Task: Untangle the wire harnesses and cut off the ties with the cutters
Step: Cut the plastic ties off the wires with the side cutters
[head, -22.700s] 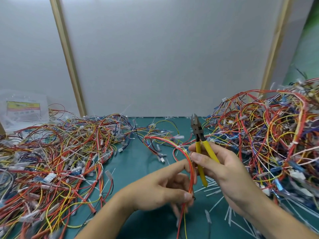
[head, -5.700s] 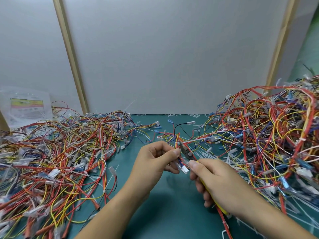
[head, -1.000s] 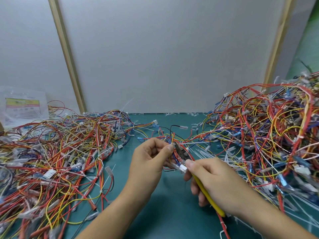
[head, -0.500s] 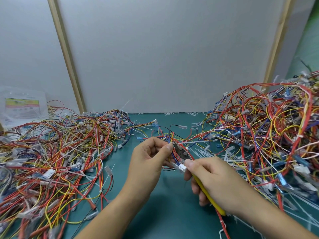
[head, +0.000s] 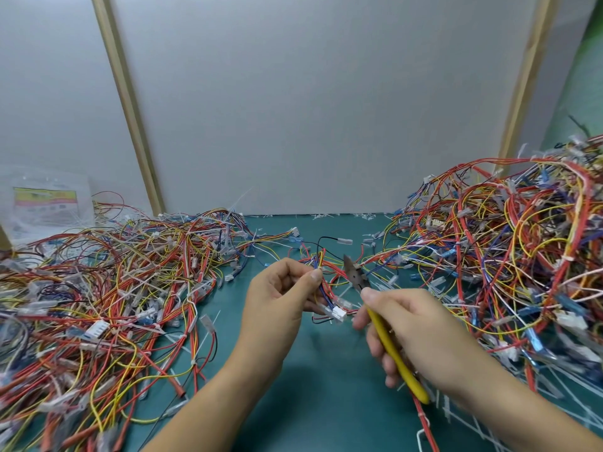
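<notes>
My left hand (head: 280,298) pinches a small wire harness (head: 326,282) of red, blue and yellow wires above the green mat, thumb and forefinger closed on the bundle. A white connector (head: 339,312) hangs from it between my hands. My right hand (head: 414,331) grips the yellow-handled cutters (head: 388,340). Their grey jaws (head: 354,272) point up and left, just right of the held harness. I cannot tell whether the jaws are on a tie.
A big heap of wire harnesses (head: 98,295) covers the left of the green mat (head: 326,402). A taller tangled heap (head: 509,256) fills the right. Cut white ties (head: 456,415) litter the mat at lower right. A plastic bag (head: 45,203) leans against the grey wall behind.
Over the last second the cutters' jaws have shifted a little right, away from the harness under my left thumb. My left hand keeps the same pinch.
</notes>
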